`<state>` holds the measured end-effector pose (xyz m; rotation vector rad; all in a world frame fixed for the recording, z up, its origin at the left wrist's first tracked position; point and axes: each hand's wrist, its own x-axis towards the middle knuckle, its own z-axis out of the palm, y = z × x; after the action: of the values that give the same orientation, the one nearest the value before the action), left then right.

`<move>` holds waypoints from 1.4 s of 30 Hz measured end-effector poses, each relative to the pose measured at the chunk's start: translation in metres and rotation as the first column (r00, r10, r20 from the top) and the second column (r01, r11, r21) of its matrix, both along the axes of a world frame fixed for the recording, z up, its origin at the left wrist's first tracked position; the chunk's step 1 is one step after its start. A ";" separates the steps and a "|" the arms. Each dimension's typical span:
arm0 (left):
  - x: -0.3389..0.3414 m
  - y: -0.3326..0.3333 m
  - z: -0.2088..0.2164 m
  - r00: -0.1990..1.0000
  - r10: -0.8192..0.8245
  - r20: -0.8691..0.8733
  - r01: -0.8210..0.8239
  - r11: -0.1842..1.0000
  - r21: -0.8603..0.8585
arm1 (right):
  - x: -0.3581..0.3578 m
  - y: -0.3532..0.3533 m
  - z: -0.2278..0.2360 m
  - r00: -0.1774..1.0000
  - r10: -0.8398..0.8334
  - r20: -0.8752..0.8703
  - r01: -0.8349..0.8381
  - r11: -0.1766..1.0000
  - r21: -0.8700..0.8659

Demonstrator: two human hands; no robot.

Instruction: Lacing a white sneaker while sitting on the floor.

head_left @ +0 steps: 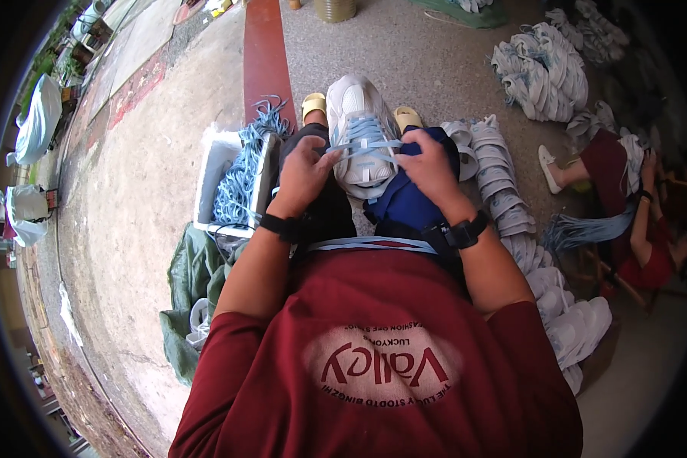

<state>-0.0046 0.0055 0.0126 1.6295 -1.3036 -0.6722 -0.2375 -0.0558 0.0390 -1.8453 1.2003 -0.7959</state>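
Observation:
A white and grey sneaker (pixel 351 93) rests on my lap between my knees, its toe pointing away from me. Light blue shoelace (pixel 365 128) crosses its front in several rows. My left hand (pixel 308 169) is closed at the shoe's left side, pinching one strand of the lace. On the other side my right hand (pixel 429 166) grips the lace between thumb and fingers. The strands stretch sideways across the shoe's upper between both hands. More blue laces (pixel 374 243) lie over my waist.
A white foam box (pixel 208 183) heaped with blue laces (pixel 240 187) stands at my left, above a green sack (pixel 182 305). Stacked white shoes (pixel 504 187) line my right side. Farther right sits another person (pixel 641 244); a shoe pile (pixel 540 72) lies beyond.

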 end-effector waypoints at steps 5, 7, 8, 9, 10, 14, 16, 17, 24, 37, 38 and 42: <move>0.055 0.024 0.009 0.872 0.080 -0.483 -0.191 0.964 -0.184 | -0.078 -0.025 0.012 0.778 -0.395 0.489 0.255 0.909 0.328; 0.056 0.032 0.009 0.886 0.062 -0.459 -0.167 0.967 -0.192 | -0.093 -0.020 0.011 0.827 -0.317 0.464 0.191 0.935 0.298; 0.054 0.035 0.009 0.959 0.055 -0.278 -0.102 0.982 -0.157 | -0.095 -0.019 0.008 0.827 -0.315 0.465 0.190 0.936 0.296; 0.050 0.039 0.015 0.996 0.032 -0.088 -0.042 0.994 -0.106 | -0.093 -0.014 0.011 0.941 -0.138 0.308 0.103 0.987 0.127; 0.048 0.043 0.023 0.996 0.031 -0.087 -0.040 0.993 -0.107 | -0.093 -0.011 0.014 0.994 0.026 0.108 -0.024 0.999 -0.024; 0.047 0.057 0.060 0.868 -0.115 0.483 0.180 0.980 -0.090 | -0.098 0.000 0.049 0.936 0.060 -0.348 -0.191 0.915 -0.356; 0.059 0.064 0.068 0.811 -0.134 0.569 0.275 0.946 -0.170 | -0.101 0.002 0.069 0.931 0.044 -0.363 -0.205 0.884 -0.419; 0.063 0.068 0.069 0.805 -0.127 0.580 0.272 0.947 -0.169 | -0.101 0.005 0.078 0.905 0.038 -0.425 -0.273 0.816 -0.509; 0.146 0.120 0.014 0.997 0.025 0.073 -0.033 0.994 0.102 | -0.150 -0.001 0.076 0.888 -0.002 -0.460 -0.288 0.776 -0.561; 0.240 0.225 -0.051 0.973 0.227 0.044 -0.227 0.897 0.380 | -0.301 -0.011 0.003 0.860 -0.242 -0.450 0.113 0.949 -0.294; 0.243 0.231 -0.054 0.972 0.230 0.042 -0.228 0.896 0.380 | -0.304 -0.011 -0.001 0.860 -0.240 -0.451 0.110 0.949 -0.295; 0.218 0.223 -0.005 0.595 0.591 0.544 -0.539 0.796 -0.275 | -0.311 -0.013 -0.009 0.867 -0.222 -0.446 0.076 0.943 -0.323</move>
<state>0.2137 0.2282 0.0073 2.1369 -1.0854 0.3473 -0.5481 -0.0693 0.0300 -2.3072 1.6237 -0.6451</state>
